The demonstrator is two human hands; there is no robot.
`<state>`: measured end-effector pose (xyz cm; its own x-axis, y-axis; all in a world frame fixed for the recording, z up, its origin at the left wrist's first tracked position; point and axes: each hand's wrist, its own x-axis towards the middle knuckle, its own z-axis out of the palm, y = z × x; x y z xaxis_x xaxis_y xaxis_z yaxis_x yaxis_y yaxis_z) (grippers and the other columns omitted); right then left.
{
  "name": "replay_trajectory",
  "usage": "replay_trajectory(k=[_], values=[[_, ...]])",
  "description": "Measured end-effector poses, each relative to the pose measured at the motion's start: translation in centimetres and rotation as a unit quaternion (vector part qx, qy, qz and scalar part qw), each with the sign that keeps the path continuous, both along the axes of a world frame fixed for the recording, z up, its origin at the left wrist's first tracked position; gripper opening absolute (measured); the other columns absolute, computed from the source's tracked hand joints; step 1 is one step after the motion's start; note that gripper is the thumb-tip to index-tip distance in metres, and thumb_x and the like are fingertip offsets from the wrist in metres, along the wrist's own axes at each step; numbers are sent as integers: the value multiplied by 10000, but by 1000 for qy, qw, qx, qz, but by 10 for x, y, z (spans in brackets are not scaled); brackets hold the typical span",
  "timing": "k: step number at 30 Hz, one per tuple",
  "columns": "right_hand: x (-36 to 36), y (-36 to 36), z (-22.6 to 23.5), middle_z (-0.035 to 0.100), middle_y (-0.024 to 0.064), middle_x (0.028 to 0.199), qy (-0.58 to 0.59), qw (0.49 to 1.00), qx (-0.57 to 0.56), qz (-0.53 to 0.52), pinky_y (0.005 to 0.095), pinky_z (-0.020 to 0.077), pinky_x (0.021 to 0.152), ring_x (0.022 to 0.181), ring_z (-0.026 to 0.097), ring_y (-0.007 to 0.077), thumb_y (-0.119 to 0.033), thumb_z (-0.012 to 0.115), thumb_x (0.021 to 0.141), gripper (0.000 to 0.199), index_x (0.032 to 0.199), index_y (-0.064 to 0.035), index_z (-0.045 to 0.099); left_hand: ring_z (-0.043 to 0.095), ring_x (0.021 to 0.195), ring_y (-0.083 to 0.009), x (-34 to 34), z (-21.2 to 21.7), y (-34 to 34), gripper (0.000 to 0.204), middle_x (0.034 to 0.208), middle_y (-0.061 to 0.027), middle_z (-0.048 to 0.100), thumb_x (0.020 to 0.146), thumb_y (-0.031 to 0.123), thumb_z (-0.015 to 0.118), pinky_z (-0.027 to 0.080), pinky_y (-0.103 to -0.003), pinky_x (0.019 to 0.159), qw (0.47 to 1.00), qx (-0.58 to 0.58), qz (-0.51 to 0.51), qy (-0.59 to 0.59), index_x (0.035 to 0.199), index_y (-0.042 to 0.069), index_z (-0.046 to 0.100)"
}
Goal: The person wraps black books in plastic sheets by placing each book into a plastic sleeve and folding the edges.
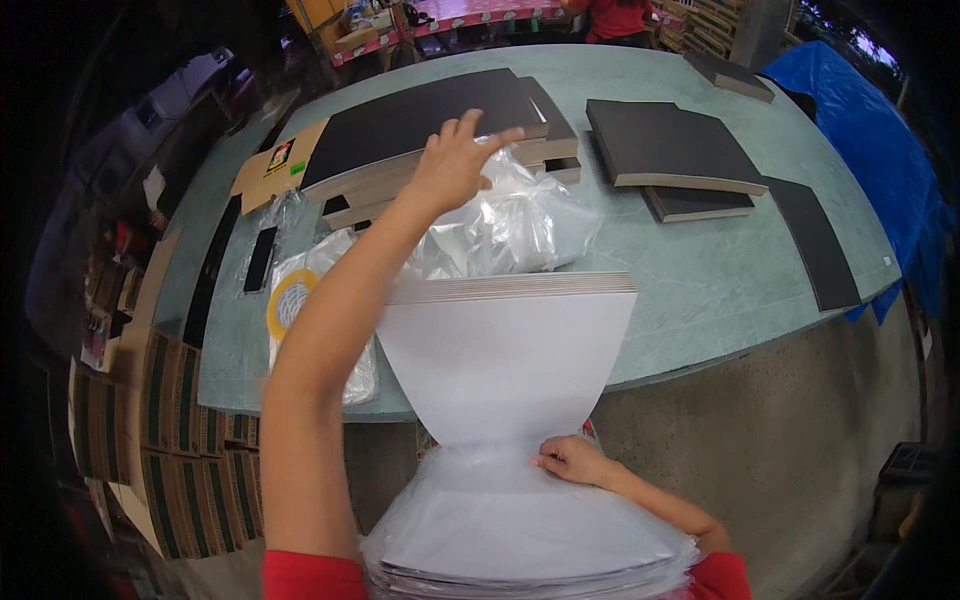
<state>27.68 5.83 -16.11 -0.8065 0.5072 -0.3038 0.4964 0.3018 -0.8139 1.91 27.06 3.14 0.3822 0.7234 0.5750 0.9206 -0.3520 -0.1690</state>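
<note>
My left hand (462, 165) is stretched over the far side of the table with its fingers spread. It hovers at a crumpled heap of clear plastic (510, 220), beside a stack of black boards (400, 120); whether it touches either I cannot tell. Close to me, a stack of white boards (505, 350) leans on the near table edge. Clear plastic bagging (500, 510) covers its lower part. My right hand (578, 462) lies on that stack, fingers curled together at the edge of the plastic.
On the green table (680, 290) lie a roll of yellow tape (288, 302), a black phone (261, 260), a flattened cardboard piece (282, 165) and more black boards (670, 145). Brown cartons (195, 450) stand at the left. A blue tarp (860, 150) hangs right. Another person (618, 20) is beyond.
</note>
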Motion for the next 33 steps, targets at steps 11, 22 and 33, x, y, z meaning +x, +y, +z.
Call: replay_trajectory(k=[11,22,33], values=[[2,-3,-14,596,107,805,83,996,0,-38,297,451,637,711,569,212,-192,562,791,184,882,-34,589,491,677,-155,-39,99,-75,182,786,-73,484,820,172,444,414,-278,601,772,148,11,-618,922,27,485],[-22,37,73,575,33,772,312,930,-164,-108,250,409,645,710,494,88,-218,620,764,227,854,-12,586,537,895,-215,-4,-33,-292,236,922,-173,563,830,149,407,371,-325,827,797,-588,-34,-133,980,26,540],[-64,25,118,580,10,837,289,904,-308,-63,218,416,648,724,514,57,-186,646,753,294,963,-1,557,403,565,-35,8,-20,-230,172,662,31,466,863,198,454,333,-172,505,619,-383,-24,-685,859,42,525]])
